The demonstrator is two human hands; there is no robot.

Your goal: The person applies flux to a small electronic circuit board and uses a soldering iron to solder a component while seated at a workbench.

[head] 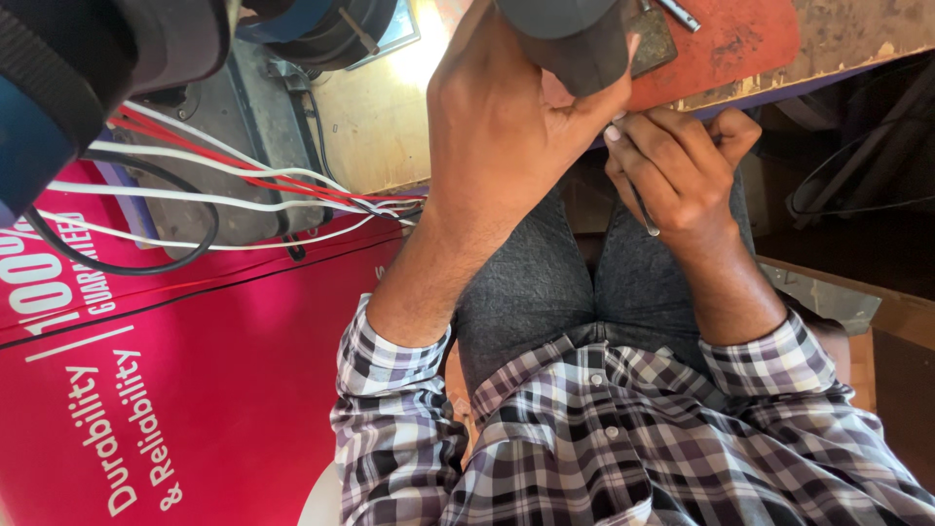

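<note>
1. The left hand (506, 127) grips a dark round part (575, 44) at the top of the view; its fingers are wrapped around the part's far side and its thumb presses the near side.
2. The right hand (677, 170) sits just beside the left thumb, fingers curled together around a thin metal rod (645, 216), whose lower end sticks out below the knuckles.
3. The right fingertips touch the edge of a red board (726, 49) just above them.
4. A small grey metal plate (654, 41) lies on the board, right beside the dark part.
5. Left of the left wrist, red and white wires (243, 180) run across a grey metal piece (229, 127).
6. Below the wires lies a pink printed panel (195, 390).
7. Both forearms come from checked sleeves (390, 370) over grey trousers (536, 282).
</note>
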